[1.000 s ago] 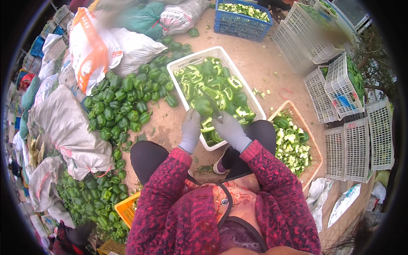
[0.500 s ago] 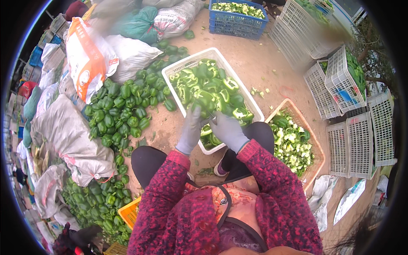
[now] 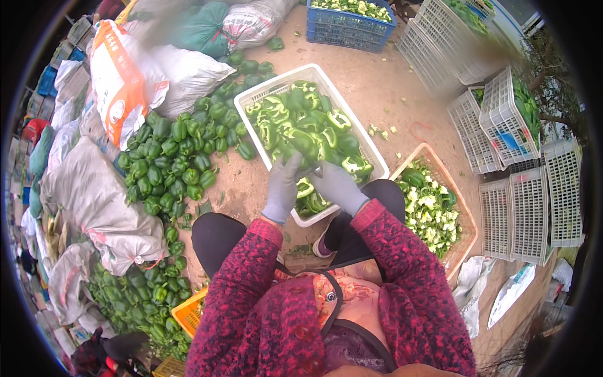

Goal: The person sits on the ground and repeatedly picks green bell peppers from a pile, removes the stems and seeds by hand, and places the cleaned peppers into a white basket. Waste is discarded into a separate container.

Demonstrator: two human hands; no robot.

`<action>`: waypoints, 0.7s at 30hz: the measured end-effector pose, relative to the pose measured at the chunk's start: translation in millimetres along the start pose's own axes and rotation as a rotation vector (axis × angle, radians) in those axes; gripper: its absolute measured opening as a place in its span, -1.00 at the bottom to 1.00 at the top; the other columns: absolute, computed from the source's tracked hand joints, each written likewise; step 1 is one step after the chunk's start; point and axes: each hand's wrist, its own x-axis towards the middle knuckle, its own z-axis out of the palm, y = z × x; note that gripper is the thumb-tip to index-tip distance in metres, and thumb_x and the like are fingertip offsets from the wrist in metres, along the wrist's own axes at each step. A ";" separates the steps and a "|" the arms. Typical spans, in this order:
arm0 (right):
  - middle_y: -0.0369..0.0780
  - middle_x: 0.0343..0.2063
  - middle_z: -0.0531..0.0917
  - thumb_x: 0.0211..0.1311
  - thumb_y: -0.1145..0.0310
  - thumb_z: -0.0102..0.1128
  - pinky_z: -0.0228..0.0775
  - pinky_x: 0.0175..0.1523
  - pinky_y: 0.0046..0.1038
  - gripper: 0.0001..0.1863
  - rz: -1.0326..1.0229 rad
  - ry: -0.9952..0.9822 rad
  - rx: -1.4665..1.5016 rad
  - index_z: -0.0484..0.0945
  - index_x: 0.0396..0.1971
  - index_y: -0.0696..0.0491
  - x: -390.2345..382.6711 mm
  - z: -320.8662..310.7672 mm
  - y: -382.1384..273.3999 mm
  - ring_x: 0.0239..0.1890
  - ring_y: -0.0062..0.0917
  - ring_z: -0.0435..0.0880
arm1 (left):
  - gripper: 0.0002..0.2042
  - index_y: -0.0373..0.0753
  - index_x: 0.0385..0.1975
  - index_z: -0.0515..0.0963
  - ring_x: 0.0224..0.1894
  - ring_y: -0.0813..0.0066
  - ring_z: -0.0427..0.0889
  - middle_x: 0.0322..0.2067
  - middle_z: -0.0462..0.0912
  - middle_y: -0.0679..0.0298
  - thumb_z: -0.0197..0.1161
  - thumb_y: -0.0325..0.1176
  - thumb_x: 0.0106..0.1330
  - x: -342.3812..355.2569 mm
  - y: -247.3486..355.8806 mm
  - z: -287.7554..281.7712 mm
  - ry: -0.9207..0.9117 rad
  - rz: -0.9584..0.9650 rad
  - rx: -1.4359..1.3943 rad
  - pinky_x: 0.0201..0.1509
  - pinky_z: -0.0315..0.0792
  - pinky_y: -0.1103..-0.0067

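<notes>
Brown ground (image 3: 235,188) at left bears uncut green bell peppers (image 3: 164,157); cut peppers (image 3: 276,113) fill the central white crate (image 3: 348,118). Left hand's (image 3: 282,188) fingers seemingly grasp a pepper (image 3: 305,146); right hand's (image 3: 338,186) hold cannot be told.

Holds a green bell pepper (image 3: 304,145) in the gloved left hand (image 3: 282,186), with the gloved right hand (image 3: 337,186) just beside it, above a white plastic crate (image 3: 271,87) of cut pepper pieces (image 3: 276,112). Has whole green bell peppers (image 3: 164,164) heaped to the left and a pale orange crate (image 3: 466,246) of pepper cores (image 3: 430,217) to the right. Faces a blue crate (image 3: 347,34) beyond.
</notes>
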 end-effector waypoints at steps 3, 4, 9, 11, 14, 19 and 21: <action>-0.17 -0.27 0.77 0.30 0.06 0.34 0.59 -0.08 -0.36 -0.46 0.017 0.031 -0.048 0.57 0.14 0.11 -11.8 -13.7 -11.6 -0.25 -0.43 0.78 | -0.57 -0.31 0.23 0.45 0.10 0.43 0.64 0.10 0.61 0.24 0.21 -0.14 0.54 2.6 4.2 -5.5 0.024 0.010 0.044 0.19 0.57 0.41; -0.18 -0.27 0.77 0.28 0.05 0.36 0.58 -0.08 -0.41 -0.43 -0.021 0.098 -0.150 0.57 0.16 0.12 -16.1 -18.1 -14.9 -0.25 -0.50 0.77 | -0.57 -0.31 0.22 0.45 0.09 0.43 0.65 0.09 0.61 0.24 0.21 -0.13 0.54 2.4 5.3 -7.6 0.055 -0.011 0.044 0.19 0.57 0.41; -0.21 -0.23 0.75 0.23 0.07 0.47 0.55 -0.07 -0.49 -0.33 0.003 0.124 0.219 0.51 0.24 0.13 -15.8 -44.3 -27.3 -0.20 -0.57 0.73 | -0.50 -0.33 0.27 0.42 0.07 0.45 0.65 0.09 0.61 0.23 0.23 -0.10 0.52 -1.7 8.9 -8.7 -0.036 -0.112 0.190 0.15 0.60 0.45; -0.26 -0.23 0.73 0.26 0.09 0.46 0.55 -0.08 -0.48 -0.34 -0.045 0.008 0.196 0.49 0.26 0.12 -1.2 -47.4 -34.8 -0.23 -0.59 0.71 | -0.48 -0.33 0.29 0.41 0.06 0.47 0.65 0.09 0.60 0.24 0.24 -0.09 0.51 -5.6 11.6 -5.8 -0.131 -0.100 0.257 0.12 0.61 0.47; -0.35 -0.21 0.70 0.36 0.17 0.39 0.47 -0.23 -0.58 -0.48 0.230 -0.126 0.688 0.52 0.22 0.09 27.0 -40.8 -42.7 -0.34 -0.69 0.62 | -0.47 -0.32 0.31 0.39 0.04 0.47 0.66 0.09 0.60 0.24 0.21 -0.07 0.53 -9.6 16.3 -3.3 -0.115 -0.094 0.123 0.10 0.63 0.48; -0.41 -0.21 0.66 0.41 0.12 0.32 0.28 -0.45 -0.65 -0.60 0.034 -0.458 1.108 0.54 0.12 -0.04 40.6 -56.4 -13.7 -0.55 -0.78 0.43 | -0.47 -0.27 0.32 0.39 0.01 0.41 0.70 0.10 0.63 0.24 0.15 -0.02 0.54 -3.5 15.3 -3.8 -0.139 -0.068 -0.103 0.08 0.66 0.46; -0.42 -0.22 0.66 0.44 0.05 0.26 0.24 -0.50 -0.65 -0.58 0.043 -0.427 1.220 0.50 0.15 -0.08 41.7 -56.9 -4.9 -0.58 -0.80 0.39 | -0.47 -0.25 0.32 0.40 -0.01 0.38 0.72 0.10 0.65 0.23 0.13 0.01 0.55 1.3 8.3 -3.9 -0.158 -0.099 -0.253 0.06 0.68 0.46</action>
